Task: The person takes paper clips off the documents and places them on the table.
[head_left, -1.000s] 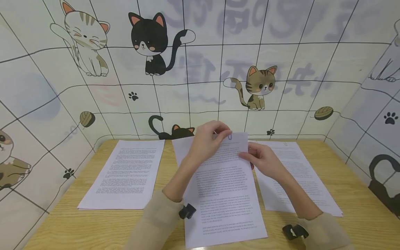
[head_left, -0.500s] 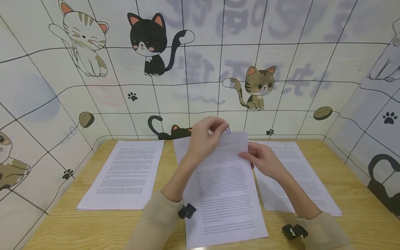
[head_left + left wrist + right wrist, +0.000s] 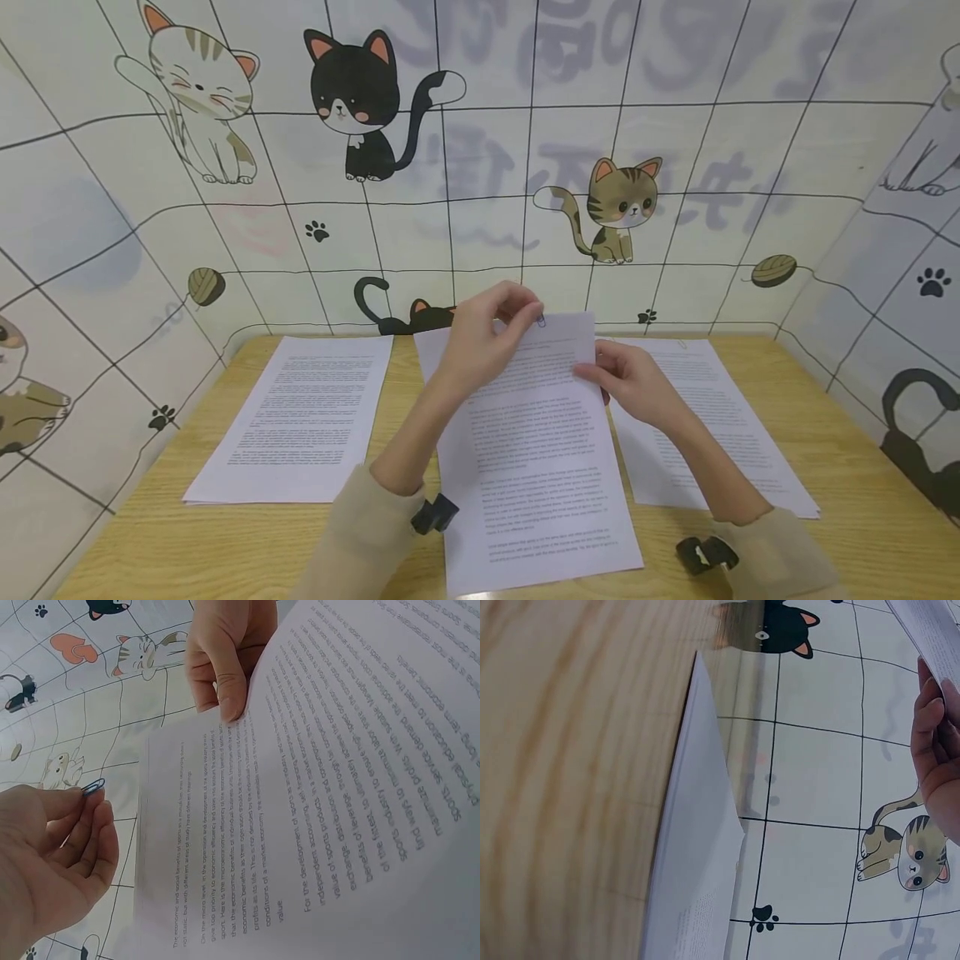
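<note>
Between its thumb and forefinger my left hand (image 3: pixel 491 333) pinches a small blue paper clip (image 3: pixel 93 787). The left wrist view shows the clip apart from the top edge of the printed sheets (image 3: pixel 540 467); in the head view it overlaps that edge. My right hand (image 3: pixel 637 383) grips those sheets by their upper right edge, thumb on the front and fingers behind. They stand tilted up in the middle of the table, text facing me. The right wrist view catches the right hand (image 3: pixel 939 765) at its right border.
On the wooden table (image 3: pixel 187 550), a stack of printed paper (image 3: pixel 292 417) lies at the left. Another stack (image 3: pixel 720 433) lies at the right, partly behind the right arm, with a yellowish clip (image 3: pixel 682 345) at its top. A cat-patterned wall covering (image 3: pixel 487 150) rises behind.
My left hand has lifted the paper clip off the sheets' top edge, then shifted slightly left and down with it. The right hand keeps its hold on the sheets, almost unmoved.
</note>
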A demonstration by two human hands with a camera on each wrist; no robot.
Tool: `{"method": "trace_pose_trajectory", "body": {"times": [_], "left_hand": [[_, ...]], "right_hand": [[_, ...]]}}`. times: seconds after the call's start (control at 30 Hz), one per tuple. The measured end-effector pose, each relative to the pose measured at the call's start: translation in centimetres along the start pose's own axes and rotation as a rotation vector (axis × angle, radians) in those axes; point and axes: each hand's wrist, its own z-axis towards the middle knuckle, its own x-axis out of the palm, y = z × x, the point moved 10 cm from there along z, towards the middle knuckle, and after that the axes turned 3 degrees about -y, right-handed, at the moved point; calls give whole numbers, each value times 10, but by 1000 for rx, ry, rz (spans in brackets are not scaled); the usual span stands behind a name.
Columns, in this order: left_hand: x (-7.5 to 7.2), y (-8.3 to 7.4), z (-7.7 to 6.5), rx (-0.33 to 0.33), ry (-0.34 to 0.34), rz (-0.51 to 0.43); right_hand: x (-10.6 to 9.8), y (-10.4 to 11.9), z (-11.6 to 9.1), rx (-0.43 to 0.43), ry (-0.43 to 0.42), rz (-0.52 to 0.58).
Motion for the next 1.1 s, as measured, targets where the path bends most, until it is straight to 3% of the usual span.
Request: {"method": "trace_pose_trajectory", "body": {"times": [0.5, 0.9, 1.1], "left_hand": [[-29, 8, -25, 37, 59, 18], [-53, 32, -54, -60, 134, 115], [-62, 37, -68, -68, 170, 160]], "right_hand": [[-3, 2, 1, -1, -11, -26], [-3, -1, 1, 4, -16, -30], [-4, -1, 0, 17, -16, -31]]}}
